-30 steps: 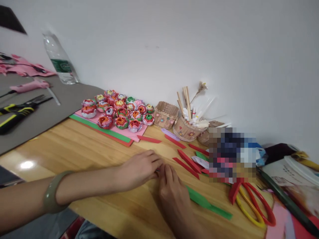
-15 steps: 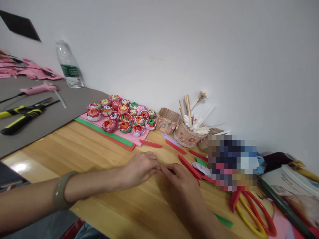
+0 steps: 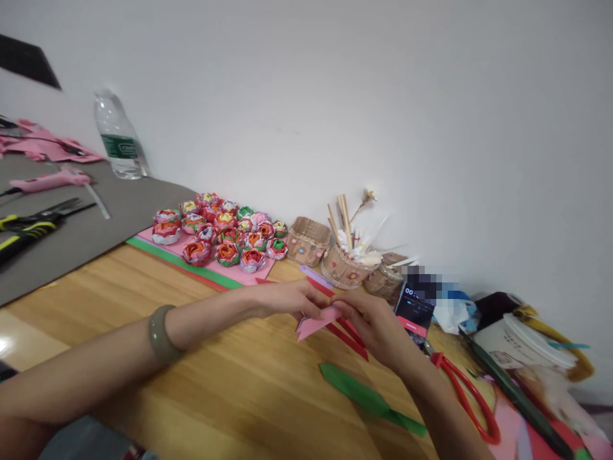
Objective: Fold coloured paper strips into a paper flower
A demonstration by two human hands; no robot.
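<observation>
Both hands have shifted outward since the frame half a second ago, and I now see folded pink paper [image 3: 316,324] between them where none showed before. Green paper strip [image 3: 368,393] that the right forearm mostly covered now lies in plain sight on the near side of the right hand, flat on the tabletop.

From my end of the feed, the left hand [image 3: 293,299] has its fingers curled in, pinching the pink paper at its upper edge; the right hand [image 3: 371,316] pinches the other end between thumb and fingers. So the piece sits between the two sets of fingertips, its pointed end poking toward the near side of the left hand. I can't make out how many layers it has.

As far as I can judge, this piece is already folded, though I can't say whether its creasing is finished. Plenty of finished paper flowers [image 3: 227,253] stand in a cluster beyond the left wrist, on stacked paper sheets [image 3: 184,260]. What's left, by my reading, is the loose stock: the green strip, plus red strips [image 3: 352,345] just below the right hand, none of them built into a flower.
</observation>
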